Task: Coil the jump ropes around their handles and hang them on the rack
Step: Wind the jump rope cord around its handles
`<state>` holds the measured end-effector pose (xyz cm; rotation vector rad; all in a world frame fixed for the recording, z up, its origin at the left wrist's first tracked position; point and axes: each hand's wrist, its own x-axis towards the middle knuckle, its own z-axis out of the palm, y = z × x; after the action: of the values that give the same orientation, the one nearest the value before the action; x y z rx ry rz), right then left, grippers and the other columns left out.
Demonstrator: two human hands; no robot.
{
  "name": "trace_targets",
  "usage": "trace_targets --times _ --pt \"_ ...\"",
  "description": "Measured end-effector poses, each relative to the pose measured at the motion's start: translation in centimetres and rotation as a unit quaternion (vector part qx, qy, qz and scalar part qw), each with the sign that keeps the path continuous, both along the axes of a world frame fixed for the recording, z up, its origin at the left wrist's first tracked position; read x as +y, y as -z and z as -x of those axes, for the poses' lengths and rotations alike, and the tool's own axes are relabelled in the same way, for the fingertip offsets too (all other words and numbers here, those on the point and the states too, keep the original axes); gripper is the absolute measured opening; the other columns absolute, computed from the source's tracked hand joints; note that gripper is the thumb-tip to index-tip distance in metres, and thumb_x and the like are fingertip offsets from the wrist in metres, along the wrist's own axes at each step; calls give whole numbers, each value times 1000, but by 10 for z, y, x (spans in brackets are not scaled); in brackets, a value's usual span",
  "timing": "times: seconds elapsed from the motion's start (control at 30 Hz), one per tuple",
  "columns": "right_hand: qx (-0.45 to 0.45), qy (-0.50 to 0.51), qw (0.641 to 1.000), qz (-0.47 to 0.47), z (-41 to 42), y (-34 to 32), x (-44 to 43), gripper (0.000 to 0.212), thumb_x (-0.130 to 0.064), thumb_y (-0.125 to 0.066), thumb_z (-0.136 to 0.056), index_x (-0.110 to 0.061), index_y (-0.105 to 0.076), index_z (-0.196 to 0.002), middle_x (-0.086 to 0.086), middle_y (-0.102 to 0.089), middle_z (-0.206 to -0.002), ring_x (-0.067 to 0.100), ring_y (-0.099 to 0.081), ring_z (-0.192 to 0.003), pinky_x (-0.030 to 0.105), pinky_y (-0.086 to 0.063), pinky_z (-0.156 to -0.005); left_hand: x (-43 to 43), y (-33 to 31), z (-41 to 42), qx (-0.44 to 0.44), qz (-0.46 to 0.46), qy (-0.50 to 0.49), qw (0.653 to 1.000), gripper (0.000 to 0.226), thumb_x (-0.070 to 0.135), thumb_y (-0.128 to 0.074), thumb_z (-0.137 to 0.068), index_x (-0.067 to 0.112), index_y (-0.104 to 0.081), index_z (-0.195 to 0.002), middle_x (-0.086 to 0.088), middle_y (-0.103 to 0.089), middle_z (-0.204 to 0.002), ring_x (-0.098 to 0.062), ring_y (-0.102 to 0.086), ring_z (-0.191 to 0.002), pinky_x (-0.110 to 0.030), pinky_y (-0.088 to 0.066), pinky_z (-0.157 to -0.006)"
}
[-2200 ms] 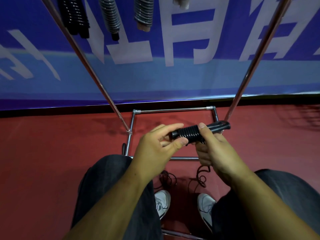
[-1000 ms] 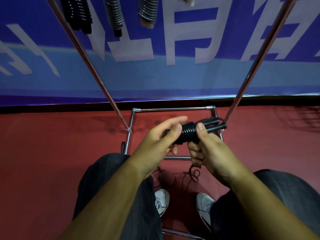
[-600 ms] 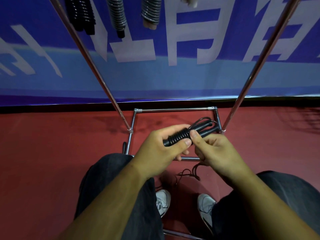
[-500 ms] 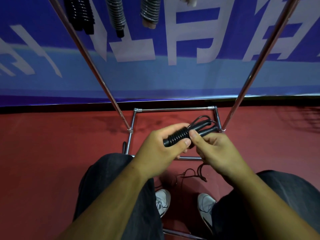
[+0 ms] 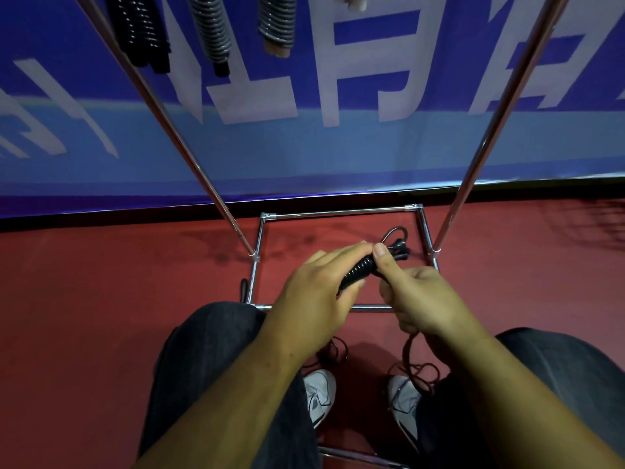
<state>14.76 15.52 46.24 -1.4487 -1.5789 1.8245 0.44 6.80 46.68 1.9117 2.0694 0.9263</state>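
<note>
Gripping jump rope (image 5: 360, 270): left hand (image 5: 314, 296), right hand (image 5: 419, 299); banner lettering (image 5: 250, 106) cropped.

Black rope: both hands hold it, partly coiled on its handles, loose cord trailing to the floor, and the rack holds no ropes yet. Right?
Not quite. The rack already holds coiled ropes, hanging at the top of the head view. The rest stands: left hand and right hand hold the black rope, loose cord trailing down.

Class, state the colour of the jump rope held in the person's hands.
Black. The jump rope shows best in the head view.
</note>
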Motion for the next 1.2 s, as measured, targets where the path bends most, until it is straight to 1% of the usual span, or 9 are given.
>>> trace_targets --times 0.13,0.23,0.43,0.57,0.73,0.9,1.0,1.1,1.2 --pt "45 31 999 0 2 5 -4 68 -81 -56 -69 -16 -60 -49 -3 -30 -46 15 -24 -41 24 -21 -48 3 7 -3 24 -7 -3 1000 52 10 -71 -93 23 -60 -142 8 -63 -141 -14 -63 -112 -12 -38 -97" --pt "85 36 996 -19 4 11 -9 54 -59 -60 -91 -17 -72 -59 -4 -32 -47 13 -23 -44 26 -20 -50 3 6 -2 -9 -35 -32 999 51 6 -75 -89 18 -64 -137 4 -70 -130 -10 -63 -111 -16 -44 -94" --pt "123 -32 992 -13 9 11 -9 29 -21 -58 -103 -11 -77 -84 2 -72 -70 9 -57 -57 22 -45 -56 -1 -3 1 -115 -12 -91 989 48 16 -74 -93 29 -64 -137 16 -71 -120 3 -64 -109 -11 -47 -91" --pt "84 -29 995 -54 9 7 -9 33 -27 -58 -102 -12 -75 -77 -11 -49 -50 8 -34 -45 24 -30 -48 0 -3 3 -82 -21 -85 993 50 15 -75 -92 27 -63 -139 14 -70 -126 -3 -63 -115 -15 -47 -98" --pt "26 -12 995 -95 6 -5 -12 63 -58 -46 -99 -12 -64 -60 -13 -40 -39 3 -36 -37 12 -28 -43 3 7 -1 11 -39 -7 999 49 2 -69 -92 23 -64 -135 12 -67 -134 -13 -62 -105 -12 -40 -94" --pt "72 44 996 22 6 5 -10 67 -65 -47 -97 -16 -60 -54 -6 -27 -46 9 -23 -38 22 -20 -40 3 10 0 11 -17 28 999 60 -3 -66 -88 28 -61 -138 20 -62 -138 -9 -55 -106 -18 -44 -96" --pt "93 55 993 50 7 10 -6 60 -52 -50 -101 -18 -59 -53 -6 -26 -48 9 -20 -38 23 -17 -42 -1 5 -3 -118 18 25 993 57 2 -68 -87 32 -58 -134 31 -60 -131 -6 -57 -118 -21 -46 -100" --pt "85 20 996 -3 8 16 -6 61 -48 -49 -104 -23 -60 -48 -12 -33 -47 9 -23 -42 30 -18 -49 -2 -7 -2 -306 49 -18 951 44 9 -71 -91 32 -57 -125 22 -69 -124 -4 -63 -121 -24 -50 -100" --pt "99 -32 994 -42 7 17 -7 60 -61 -49 -98 -11 -70 -71 -15 -34 -50 9 -24 -48 33 -20 -52 1 -10 8 -385 47 -62 919 29 16 -71 -94 30 -67 -119 12 -74 -119 -5 -67 -116 -33 -52 -101"
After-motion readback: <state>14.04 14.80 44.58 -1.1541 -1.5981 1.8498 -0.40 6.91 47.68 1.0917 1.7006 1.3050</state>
